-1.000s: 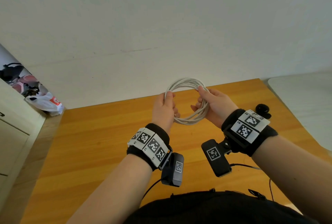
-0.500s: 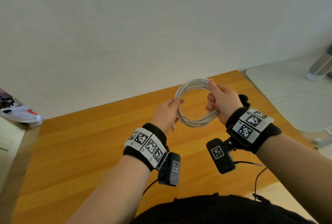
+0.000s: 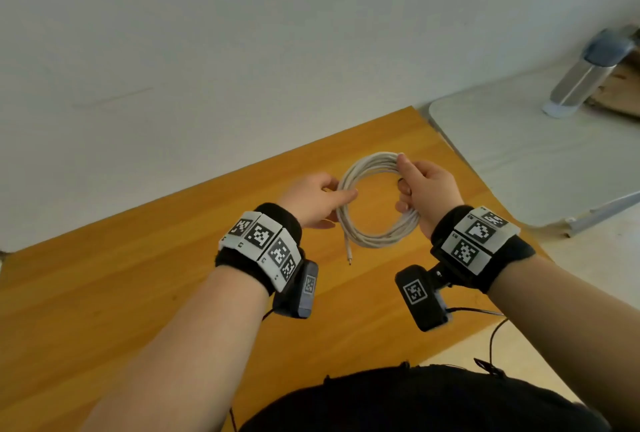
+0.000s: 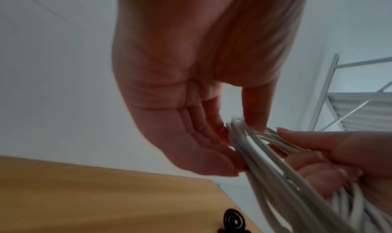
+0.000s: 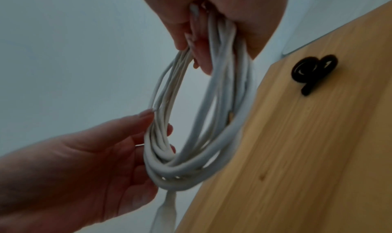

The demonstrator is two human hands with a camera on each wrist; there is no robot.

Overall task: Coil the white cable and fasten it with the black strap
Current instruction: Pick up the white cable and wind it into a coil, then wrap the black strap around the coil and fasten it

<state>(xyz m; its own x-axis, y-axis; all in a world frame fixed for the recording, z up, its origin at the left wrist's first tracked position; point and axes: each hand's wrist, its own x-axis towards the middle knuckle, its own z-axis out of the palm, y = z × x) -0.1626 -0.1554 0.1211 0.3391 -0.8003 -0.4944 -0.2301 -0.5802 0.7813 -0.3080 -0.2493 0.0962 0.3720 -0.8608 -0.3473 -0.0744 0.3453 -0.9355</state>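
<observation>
The white cable [image 3: 375, 241] is wound into a round coil of several loops and held in the air above the wooden table [image 3: 138, 293]. My left hand [image 3: 329, 197] pinches the coil's left side between thumb and fingers [image 4: 216, 149]. My right hand [image 3: 415, 185] grips the right side, fingers curled through the loop [image 5: 203, 58]. One plug end [image 3: 348, 253] hangs loose below the coil. The black strap [image 5: 311, 72] lies curled on the table near its far right corner, also in the left wrist view [image 4: 84, 221]; the head view hides it behind my right hand.
The wooden table ends at a white wall behind and at its right edge [image 3: 460, 168]. Beyond that edge stands a pale grey table [image 3: 540, 161] with a metal bottle [image 3: 585, 75]. A thin black wire [image 3: 491, 338] hangs by my right forearm.
My left hand slid from the coil's top left down to its left side and now pinches it there. The head view swung right, and the strap went out of sight behind my right hand.
</observation>
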